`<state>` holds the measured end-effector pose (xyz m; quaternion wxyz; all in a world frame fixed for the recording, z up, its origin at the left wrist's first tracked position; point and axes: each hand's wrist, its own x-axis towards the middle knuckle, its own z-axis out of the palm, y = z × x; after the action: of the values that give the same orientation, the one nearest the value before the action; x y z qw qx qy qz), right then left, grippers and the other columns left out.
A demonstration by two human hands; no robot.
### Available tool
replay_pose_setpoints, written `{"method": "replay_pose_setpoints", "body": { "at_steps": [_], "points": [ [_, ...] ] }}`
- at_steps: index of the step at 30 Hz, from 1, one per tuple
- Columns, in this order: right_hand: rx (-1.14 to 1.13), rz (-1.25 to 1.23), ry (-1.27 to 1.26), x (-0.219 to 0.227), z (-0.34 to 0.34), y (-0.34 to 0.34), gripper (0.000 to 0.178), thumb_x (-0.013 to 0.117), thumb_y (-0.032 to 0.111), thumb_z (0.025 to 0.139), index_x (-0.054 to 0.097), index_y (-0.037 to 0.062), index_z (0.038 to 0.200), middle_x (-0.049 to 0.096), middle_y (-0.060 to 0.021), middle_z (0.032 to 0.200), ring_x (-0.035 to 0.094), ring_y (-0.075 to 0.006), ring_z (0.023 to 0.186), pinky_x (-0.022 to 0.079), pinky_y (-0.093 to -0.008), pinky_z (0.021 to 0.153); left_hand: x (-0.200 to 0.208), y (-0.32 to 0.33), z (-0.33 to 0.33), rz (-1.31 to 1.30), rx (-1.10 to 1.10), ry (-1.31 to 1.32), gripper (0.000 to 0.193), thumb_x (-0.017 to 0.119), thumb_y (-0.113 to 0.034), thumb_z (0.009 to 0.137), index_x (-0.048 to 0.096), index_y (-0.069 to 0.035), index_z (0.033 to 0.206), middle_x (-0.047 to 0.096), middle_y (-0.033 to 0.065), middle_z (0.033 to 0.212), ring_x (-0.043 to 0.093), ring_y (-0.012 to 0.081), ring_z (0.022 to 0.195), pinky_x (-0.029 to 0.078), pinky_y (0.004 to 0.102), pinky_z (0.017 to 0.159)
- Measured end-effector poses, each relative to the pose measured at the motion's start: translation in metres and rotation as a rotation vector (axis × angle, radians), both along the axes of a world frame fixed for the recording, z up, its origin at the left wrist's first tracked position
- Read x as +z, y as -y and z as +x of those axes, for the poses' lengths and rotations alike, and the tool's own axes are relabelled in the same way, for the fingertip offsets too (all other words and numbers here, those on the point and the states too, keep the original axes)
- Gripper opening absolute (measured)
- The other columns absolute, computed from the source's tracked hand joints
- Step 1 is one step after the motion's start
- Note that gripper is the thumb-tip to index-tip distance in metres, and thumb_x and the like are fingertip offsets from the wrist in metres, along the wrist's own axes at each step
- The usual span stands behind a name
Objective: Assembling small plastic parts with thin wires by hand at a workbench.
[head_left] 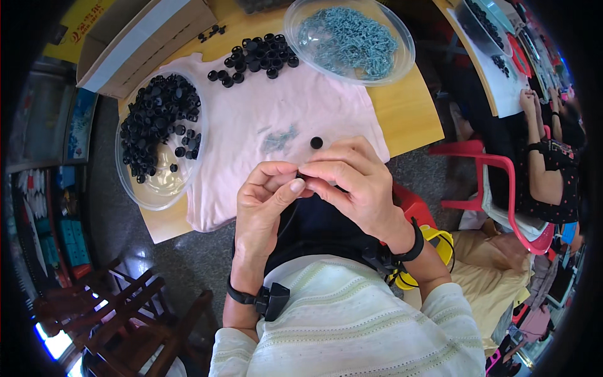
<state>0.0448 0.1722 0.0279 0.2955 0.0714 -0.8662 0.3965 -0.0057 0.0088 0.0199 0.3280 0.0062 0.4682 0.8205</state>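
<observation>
Close together at the near edge of the pink cloth (pixel 239 132), my left hand (pixel 262 193) and my right hand (pixel 358 182) meet at the fingertips. Both pinch a small dark piece (pixel 300 176), mostly hidden by the fingers, so its exact kind cannot be made out. Just beyond my right hand a single round black plastic cap (pixel 316 142) lies on the cloth. A clear bowl (pixel 164 202) of similar black caps (pixel 157 113) stands to the left. At the far side sits a clear bowl (pixel 409 53) of silvery-blue metal pieces (pixel 348 41), too tangled to tell apart.
Several loose black caps (pixel 257 55) lie along the cloth's far edge. Behind the left bowl is a cardboard box (pixel 144 44). On the right are a red chair (pixel 512 188), a seated person (pixel 546 176) and another table (pixel 483 69). Wooden chairs (pixel 125 314) stand lower left.
</observation>
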Motion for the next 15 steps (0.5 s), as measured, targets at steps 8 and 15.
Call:
{"method": "replay_pose_setpoints", "body": {
  "at_steps": [8, 15],
  "points": [
    [-0.010, -0.118, 0.071, -0.002, -0.004, -0.005, 0.029, 0.074, -0.001, 0.066, 0.067, 0.0062, 0.093, 0.066, -0.0049, 0.089, 0.060, -0.0222, 0.083, 0.051, -0.0295, 0.068, 0.011, 0.001, -0.016, -0.271, -0.020, -0.158, 0.022, 0.065, -0.002, 0.087, 0.060, 0.002, 0.108, 0.067, 0.0097, 0.097, 0.065, 0.0137, 0.079, 0.051, 0.0239, 0.070],
    [0.183, -1.149, 0.536, -0.001, -0.003, -0.015, 0.021, 0.067, 0.004, 0.084, 0.064, -0.0004, 0.104, 0.066, -0.0064, 0.093, 0.063, -0.0107, 0.081, 0.051, -0.0216, 0.060, 0.021, -0.014, -0.047, -1.084, 0.144, -0.990, 0.014, 0.067, -0.002, 0.082, 0.067, -0.002, 0.096, 0.061, 0.0080, 0.083, 0.059, 0.0151, 0.064, 0.045, 0.0257, 0.058]
  ]
}}
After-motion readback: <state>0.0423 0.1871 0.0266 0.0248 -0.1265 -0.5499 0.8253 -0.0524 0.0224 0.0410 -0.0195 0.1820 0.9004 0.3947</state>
